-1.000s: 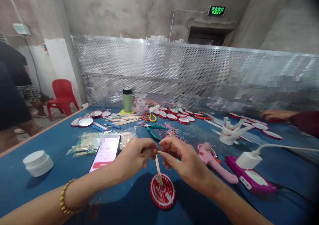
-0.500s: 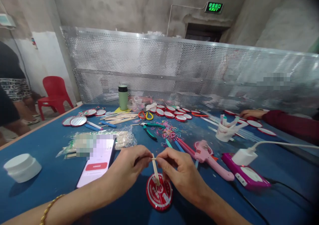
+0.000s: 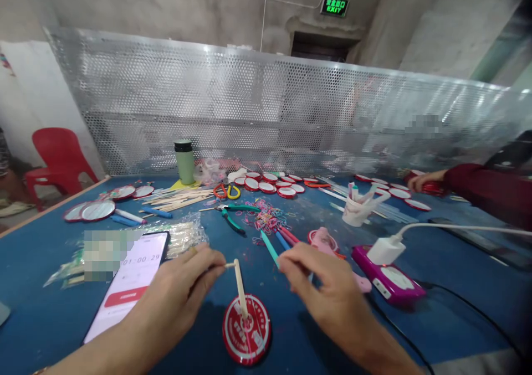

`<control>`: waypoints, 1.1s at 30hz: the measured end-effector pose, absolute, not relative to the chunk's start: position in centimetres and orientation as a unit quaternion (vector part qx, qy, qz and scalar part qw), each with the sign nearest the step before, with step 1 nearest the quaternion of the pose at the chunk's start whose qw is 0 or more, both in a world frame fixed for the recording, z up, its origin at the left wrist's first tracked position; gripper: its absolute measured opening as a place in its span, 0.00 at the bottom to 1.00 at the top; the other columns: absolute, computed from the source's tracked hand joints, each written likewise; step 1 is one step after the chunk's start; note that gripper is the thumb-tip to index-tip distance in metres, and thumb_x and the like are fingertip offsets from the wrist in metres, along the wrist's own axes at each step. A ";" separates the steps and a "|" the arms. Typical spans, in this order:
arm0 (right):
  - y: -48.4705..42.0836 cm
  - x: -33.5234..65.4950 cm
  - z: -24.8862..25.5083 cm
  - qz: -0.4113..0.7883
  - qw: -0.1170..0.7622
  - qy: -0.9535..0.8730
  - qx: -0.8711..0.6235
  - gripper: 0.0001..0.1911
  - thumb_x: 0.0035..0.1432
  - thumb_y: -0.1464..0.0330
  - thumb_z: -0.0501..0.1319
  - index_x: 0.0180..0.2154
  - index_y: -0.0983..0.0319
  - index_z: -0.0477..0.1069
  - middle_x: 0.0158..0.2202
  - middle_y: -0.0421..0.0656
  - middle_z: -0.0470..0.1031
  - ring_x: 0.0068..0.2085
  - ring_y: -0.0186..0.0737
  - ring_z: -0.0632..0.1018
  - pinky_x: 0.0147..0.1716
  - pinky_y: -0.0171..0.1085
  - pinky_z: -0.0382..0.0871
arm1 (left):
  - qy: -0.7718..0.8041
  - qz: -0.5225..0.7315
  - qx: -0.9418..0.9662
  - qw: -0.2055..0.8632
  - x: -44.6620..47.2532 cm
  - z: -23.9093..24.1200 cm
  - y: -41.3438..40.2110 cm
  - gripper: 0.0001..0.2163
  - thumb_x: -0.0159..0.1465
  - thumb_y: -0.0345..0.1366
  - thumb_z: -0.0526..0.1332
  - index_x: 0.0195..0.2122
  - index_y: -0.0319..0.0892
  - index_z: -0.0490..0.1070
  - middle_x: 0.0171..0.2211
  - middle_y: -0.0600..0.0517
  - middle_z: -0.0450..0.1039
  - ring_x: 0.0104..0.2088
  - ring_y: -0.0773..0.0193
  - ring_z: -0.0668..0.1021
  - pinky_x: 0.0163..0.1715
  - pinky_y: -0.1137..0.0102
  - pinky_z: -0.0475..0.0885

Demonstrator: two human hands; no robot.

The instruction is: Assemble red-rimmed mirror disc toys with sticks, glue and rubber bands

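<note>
A red round disc (image 3: 246, 328) lies on the blue table (image 3: 436, 319) right in front of me. A pale wooden stick (image 3: 240, 287) stands tilted on its middle. My left hand (image 3: 183, 294) pinches a short thin stick (image 3: 229, 265) whose tip meets the top of the standing stick. My right hand (image 3: 322, 289) hovers to the right of the disc with curled fingers. Its fingertips are at the near end of a teal stick (image 3: 269, 246); whether they grip it I cannot make out.
A phone (image 3: 128, 283) showing a timer lies left. A pink glue gun (image 3: 326, 241) and a magenta device (image 3: 393, 280) with a white plug (image 3: 384, 248) and cable are right. Rubber bands (image 3: 266, 217), pliers (image 3: 229, 218), a green bottle (image 3: 185, 162) and red-rimmed mirrors (image 3: 266, 184) sit behind. Another person's hand (image 3: 419, 181) rests far right.
My right hand has let go of the stick joint and moved right, toward the teal stick. My left hand keeps pinching the thin stick. My view has swung to the right.
</note>
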State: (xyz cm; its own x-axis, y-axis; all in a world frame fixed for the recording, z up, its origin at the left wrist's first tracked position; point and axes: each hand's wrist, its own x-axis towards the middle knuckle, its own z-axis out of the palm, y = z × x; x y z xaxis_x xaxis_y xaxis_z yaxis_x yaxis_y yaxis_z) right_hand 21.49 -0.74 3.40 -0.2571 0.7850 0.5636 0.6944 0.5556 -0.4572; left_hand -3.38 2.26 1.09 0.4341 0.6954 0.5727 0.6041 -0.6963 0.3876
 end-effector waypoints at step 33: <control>2.0 31.3 -2.8 -0.330 0.142 -0.708 -0.607 0.09 0.60 0.71 0.51 0.31 0.62 0.68 0.26 0.48 0.71 0.30 0.49 0.73 0.33 0.44 0.62 | 0.328 0.314 0.883 -0.121 -3.6 -1.0 3.2 0.10 0.70 0.28 0.51 0.40 0.42 0.72 0.34 0.49 0.72 0.33 0.62 0.72 0.36 0.65 0.67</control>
State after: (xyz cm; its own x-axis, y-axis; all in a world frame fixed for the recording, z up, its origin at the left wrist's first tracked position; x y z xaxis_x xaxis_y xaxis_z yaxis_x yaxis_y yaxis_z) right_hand 31.32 1.96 -2.76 -0.2215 0.7662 0.6032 0.9545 0.0436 0.2950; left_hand -3.61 3.20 -0.98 0.5875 0.5038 0.6332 0.6552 -0.7554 -0.0069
